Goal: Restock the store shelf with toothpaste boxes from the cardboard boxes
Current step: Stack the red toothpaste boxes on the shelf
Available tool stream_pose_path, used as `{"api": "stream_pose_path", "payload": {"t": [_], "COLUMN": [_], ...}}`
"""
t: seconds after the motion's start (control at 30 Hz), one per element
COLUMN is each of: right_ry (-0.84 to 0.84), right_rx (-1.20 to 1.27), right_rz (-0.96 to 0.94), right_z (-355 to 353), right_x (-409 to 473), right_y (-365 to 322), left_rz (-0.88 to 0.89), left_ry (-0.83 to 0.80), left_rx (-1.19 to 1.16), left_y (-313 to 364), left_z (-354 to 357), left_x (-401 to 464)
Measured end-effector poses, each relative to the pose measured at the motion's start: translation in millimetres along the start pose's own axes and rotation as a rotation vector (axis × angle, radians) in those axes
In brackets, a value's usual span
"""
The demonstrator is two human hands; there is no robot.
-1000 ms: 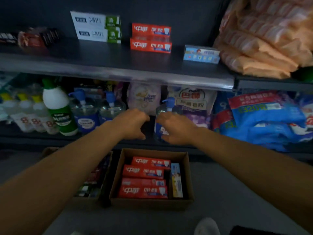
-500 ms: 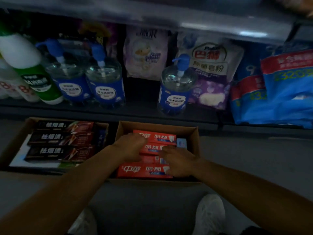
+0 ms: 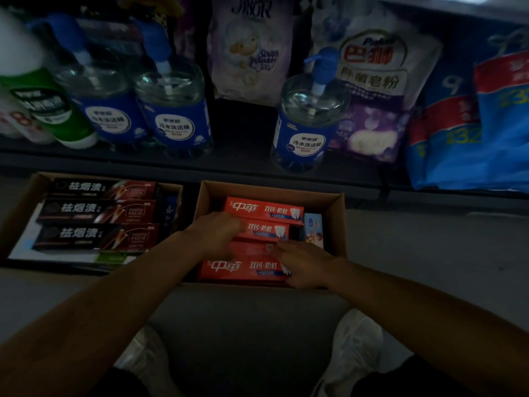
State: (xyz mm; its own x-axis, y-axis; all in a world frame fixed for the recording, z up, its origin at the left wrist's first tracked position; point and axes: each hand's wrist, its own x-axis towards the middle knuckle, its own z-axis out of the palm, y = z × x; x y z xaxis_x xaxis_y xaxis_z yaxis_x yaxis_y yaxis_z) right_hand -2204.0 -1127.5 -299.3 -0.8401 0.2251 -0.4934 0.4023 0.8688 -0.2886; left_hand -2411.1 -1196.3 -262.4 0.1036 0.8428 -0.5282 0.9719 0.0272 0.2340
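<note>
An open cardboard box [image 3: 338, 216] on the floor holds several red toothpaste boxes [image 3: 263, 209] lying flat in a row. A small light-blue box [image 3: 313, 230] stands at their right end. My left hand [image 3: 217, 236] is inside the box, fingers curled over the left part of a middle red box. My right hand [image 3: 305, 265] grips the right end of the nearer red boxes [image 3: 243, 269], fingers on top and thumb at the front. A second cardboard box [image 3: 21, 204] to the left holds black toothpaste boxes [image 3: 97, 210].
The bottom shelf edge [image 3: 229, 170] runs just behind the boxes. It carries blue pump bottles [image 3: 171, 118], a green-and-white bottle [image 3: 48, 101], soap powder bags [image 3: 252, 53] and blue packs [image 3: 486, 124]. My white shoes [image 3: 355, 339] are on the grey floor in front.
My view dropped from the upper shelves to the floor boxes. Both hands came down from in front of the lower shelf into the right cardboard box and settled on the red toothpaste boxes.
</note>
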Motion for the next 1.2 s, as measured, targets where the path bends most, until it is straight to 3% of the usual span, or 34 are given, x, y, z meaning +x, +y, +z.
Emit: {"api": "stream_pose_path", "payload": {"t": [0.33,0.53,0.9,1.2], "right_ry": [0.027,0.166,0.484,0.752], "right_rx": [-0.049,-0.107,-0.389,-0.565], "right_rz": [0.042,0.063,0.178,0.226], "right_z": [-35,-103,-261,-382], "right_x": [-18,-53,-143,-189], "right_y": [-2,-10,-34,-43], "left_rz": [-0.021,-0.021,-0.039,-0.012], "left_ry": [0.047,0.151,0.500,0.658], "left_rx": [-0.019,0.041,0.236,0.109], "left_y": [-1,15,58,75], "left_z": [-39,-108,-270,-377], "left_x": [-24,-62,-159,-192]}}
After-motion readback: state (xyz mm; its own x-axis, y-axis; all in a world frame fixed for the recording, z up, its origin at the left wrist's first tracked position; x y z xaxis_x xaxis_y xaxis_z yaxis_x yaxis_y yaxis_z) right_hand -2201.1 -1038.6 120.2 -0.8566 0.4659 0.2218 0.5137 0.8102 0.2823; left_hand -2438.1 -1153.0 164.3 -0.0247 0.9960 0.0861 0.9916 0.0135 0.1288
